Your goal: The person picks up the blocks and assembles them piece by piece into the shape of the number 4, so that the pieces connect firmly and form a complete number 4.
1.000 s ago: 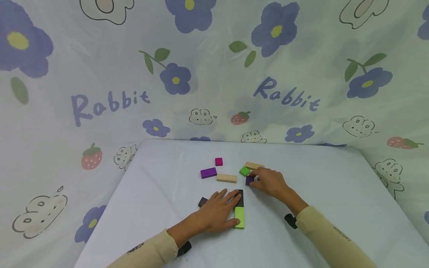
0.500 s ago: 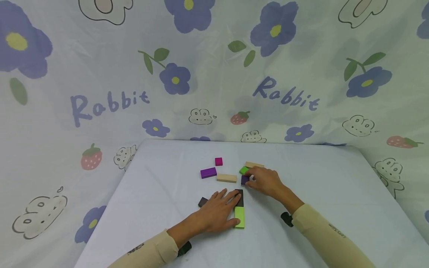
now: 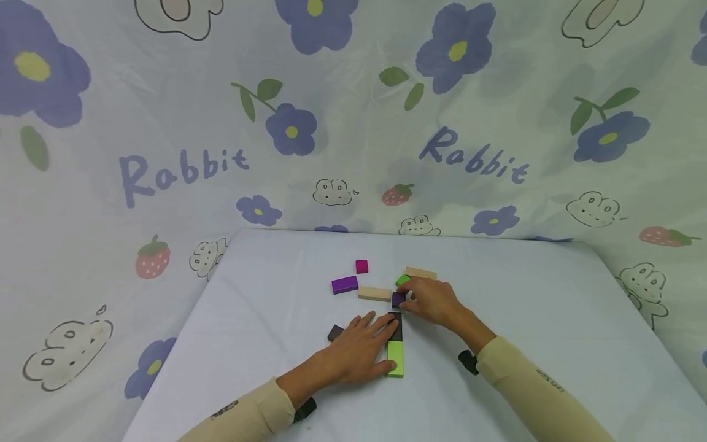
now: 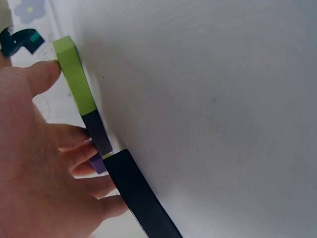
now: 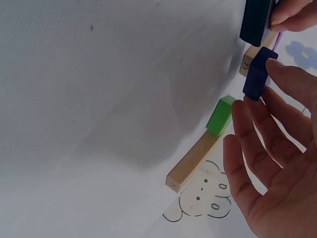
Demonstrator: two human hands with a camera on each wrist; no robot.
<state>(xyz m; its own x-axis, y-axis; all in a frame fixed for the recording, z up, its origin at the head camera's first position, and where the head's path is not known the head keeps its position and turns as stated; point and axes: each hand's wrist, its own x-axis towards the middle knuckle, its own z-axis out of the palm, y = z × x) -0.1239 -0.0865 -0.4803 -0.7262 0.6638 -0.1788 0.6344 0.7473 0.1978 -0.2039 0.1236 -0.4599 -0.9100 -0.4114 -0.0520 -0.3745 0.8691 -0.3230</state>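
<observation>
My left hand (image 3: 356,350) lies spread on the table, with a fingertip on a black block (image 3: 397,331) and its thumb touching a lime-green block (image 3: 394,359). These two blocks stand end to end in a line. My right hand (image 3: 433,301) pinches a dark purple block (image 5: 260,74) between thumb and fingers, close to the far end of the black one. Another black block (image 4: 141,193) lies beside the left hand, which partly hides it in the head view. A bright green block (image 5: 220,115) sits just beyond the right fingers, against a wooden block (image 5: 190,161).
Past the hands lie a second wooden block (image 3: 374,294), a longer purple block (image 3: 345,285) and a magenta cube (image 3: 361,266). The table wears a white cloth (image 3: 265,282). Behind it hangs a flowered curtain (image 3: 342,153) with rabbit prints.
My right hand has slid the dark purple block left and slightly nearer, from beside the green block to the black block's far end. My left hand stays in place.
</observation>
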